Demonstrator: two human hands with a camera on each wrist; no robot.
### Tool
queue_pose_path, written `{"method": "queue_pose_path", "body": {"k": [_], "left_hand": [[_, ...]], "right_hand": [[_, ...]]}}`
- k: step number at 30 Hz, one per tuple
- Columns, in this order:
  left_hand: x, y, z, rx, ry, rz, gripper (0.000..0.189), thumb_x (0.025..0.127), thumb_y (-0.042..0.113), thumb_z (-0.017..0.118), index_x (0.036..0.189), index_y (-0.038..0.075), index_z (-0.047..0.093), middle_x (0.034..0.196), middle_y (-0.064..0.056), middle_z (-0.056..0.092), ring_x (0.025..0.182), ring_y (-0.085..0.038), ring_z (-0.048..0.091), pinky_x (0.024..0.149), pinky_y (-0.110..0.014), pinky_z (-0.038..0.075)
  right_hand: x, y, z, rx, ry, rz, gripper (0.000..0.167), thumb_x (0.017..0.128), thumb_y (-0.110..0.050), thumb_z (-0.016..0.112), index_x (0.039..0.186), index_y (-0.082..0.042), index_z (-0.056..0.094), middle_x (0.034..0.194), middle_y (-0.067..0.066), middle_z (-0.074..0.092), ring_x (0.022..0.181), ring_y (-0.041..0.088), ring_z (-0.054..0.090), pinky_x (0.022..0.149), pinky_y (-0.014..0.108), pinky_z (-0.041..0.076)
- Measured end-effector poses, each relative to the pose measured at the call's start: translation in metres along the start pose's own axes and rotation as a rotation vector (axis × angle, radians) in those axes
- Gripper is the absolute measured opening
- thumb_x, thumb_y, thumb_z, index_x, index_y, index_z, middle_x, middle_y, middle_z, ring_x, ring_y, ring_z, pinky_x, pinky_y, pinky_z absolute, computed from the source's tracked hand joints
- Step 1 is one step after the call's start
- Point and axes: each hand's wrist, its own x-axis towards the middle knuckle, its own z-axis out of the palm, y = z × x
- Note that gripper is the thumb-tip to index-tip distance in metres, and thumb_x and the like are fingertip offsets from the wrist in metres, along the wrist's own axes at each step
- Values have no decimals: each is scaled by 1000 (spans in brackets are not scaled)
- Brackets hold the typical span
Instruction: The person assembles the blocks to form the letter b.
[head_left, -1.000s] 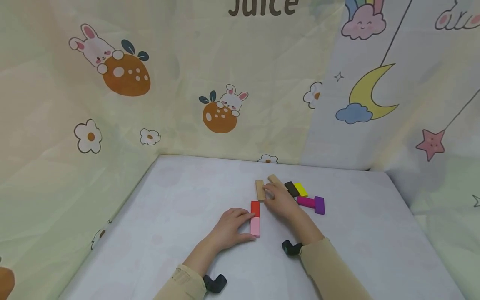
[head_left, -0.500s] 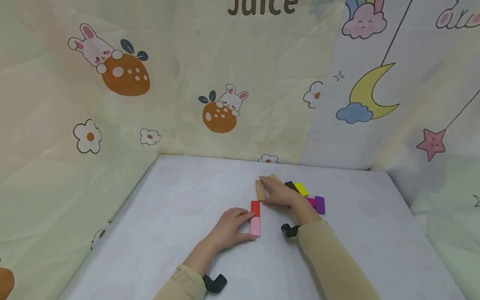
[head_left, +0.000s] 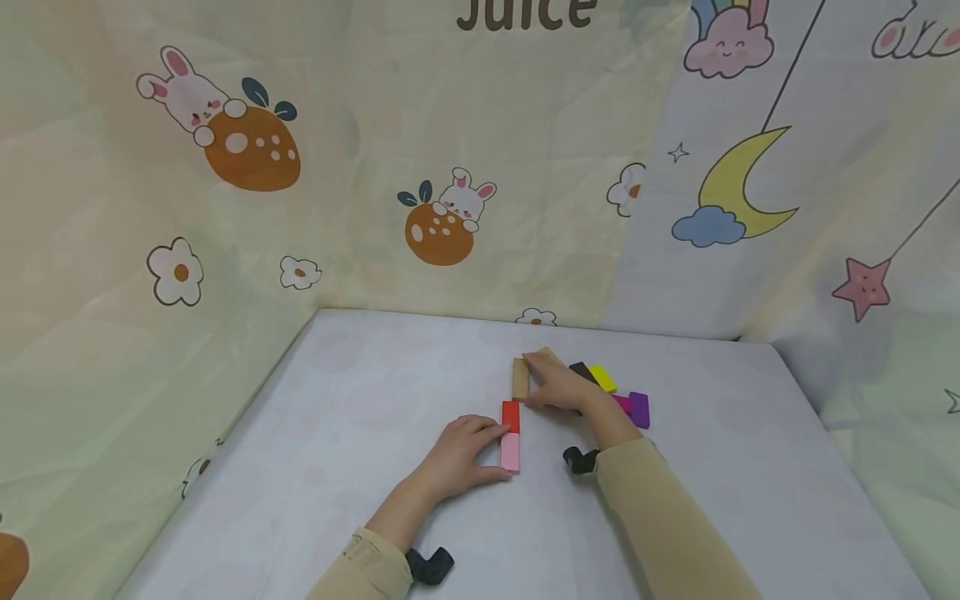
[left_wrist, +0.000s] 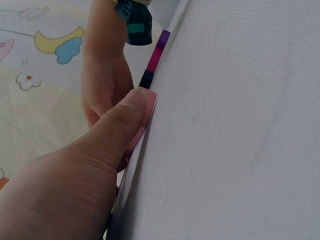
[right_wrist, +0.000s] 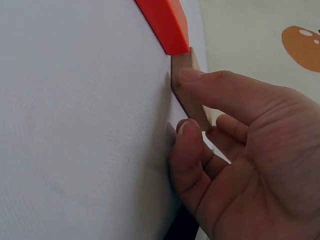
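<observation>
In the head view a pink block (head_left: pixel 510 455) and a red block (head_left: pixel 511 413) lie end to end on the white table. My left hand (head_left: pixel 461 458) pinches them from the left, thumb at the pink block's near end, fingertips over the red one. Just beyond the red block lies a plain wooden block (head_left: pixel 520 379), nearly in line with it. My right hand (head_left: pixel 562 388) grips this wooden block at its right side, thumb at the near end and index finger at the far end. The right wrist view shows the thumb (right_wrist: pixel 192 77) on it, right by the red block's end.
Another wooden block (head_left: pixel 548 353) shows partly behind the right hand. To the right lie a black block (head_left: pixel 582 371), a yellow block (head_left: pixel 603 377), a magenta block (head_left: pixel 622 403) and a purple block (head_left: pixel 639 410). A printed cloth (head_left: pixel 360 167) stands behind the table.
My right hand has shifted up, its index finger now at the wooden block's far end, and its forearm covers part of the magenta block. The wooden block moved slightly away. My left hand stays still.
</observation>
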Motion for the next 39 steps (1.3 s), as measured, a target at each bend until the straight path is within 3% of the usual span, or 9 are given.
{"method": "queue_pose_path", "body": {"k": [6,9,13,16,20,23,27,31,39], "left_hand": [[0,-1,1,-1,-1,1,73,81,62,70,144,33,50,136,8,55,132,-14,45,117,-41,32],[0,-1,1,-1,-2,2,73,81,62,70,144,33,50,136,8,55,133,-14,44,117,-41,32],[0,-2,1,-1,-1,4,73,81,63,70,145,33,50,137,8,55,133,-15,45,117,-41,32],[1,-3,3,5,0,6,73,81,64,69,145,33,50,137,8,55,133,-15,45,117,-41,32],[2,-4,4,14,5,14,73,81,65,68,144,33,50,137,8,55,132,-15,45,117,-42,33],[1,-4,3,22,16,26,72,82,65,67,144,32,51,136,7,55,131,-16,46,115,-43,34],[1,-3,3,24,16,25,72,82,65,67,144,32,51,136,7,56,131,-16,46,115,-44,35],[2,-3,2,22,2,10,72,82,65,68,144,33,50,137,8,55,132,-14,45,116,-42,33],[1,-1,1,17,-8,-6,72,82,64,68,144,34,50,137,8,55,132,-15,45,116,-43,33]], "right_hand": [[0,0,1,-23,33,11,81,86,-31,75,155,-16,34,161,7,31,130,23,42,111,46,42],[0,0,3,13,46,27,80,87,-31,75,154,-18,35,160,5,31,109,20,57,91,38,55],[0,-1,6,100,32,37,79,87,-29,74,155,-21,34,162,5,27,74,17,65,64,28,56],[1,0,7,125,29,29,78,88,-31,73,155,-23,34,163,4,26,67,15,63,62,25,54],[2,0,10,117,37,27,77,89,-36,72,155,-26,34,163,2,26,74,18,65,67,30,56],[3,-1,11,91,49,11,75,89,-37,72,154,-27,35,163,0,27,106,20,62,87,39,56],[2,-2,11,69,55,-16,74,89,-36,71,154,-26,36,162,-2,29,142,23,34,111,50,42],[1,-3,11,90,39,-15,75,89,-35,70,154,-27,35,163,-2,29,148,25,28,112,51,41],[3,1,17,156,53,-5,70,91,-35,69,153,-28,38,162,-2,31,141,24,35,99,40,53]]}}
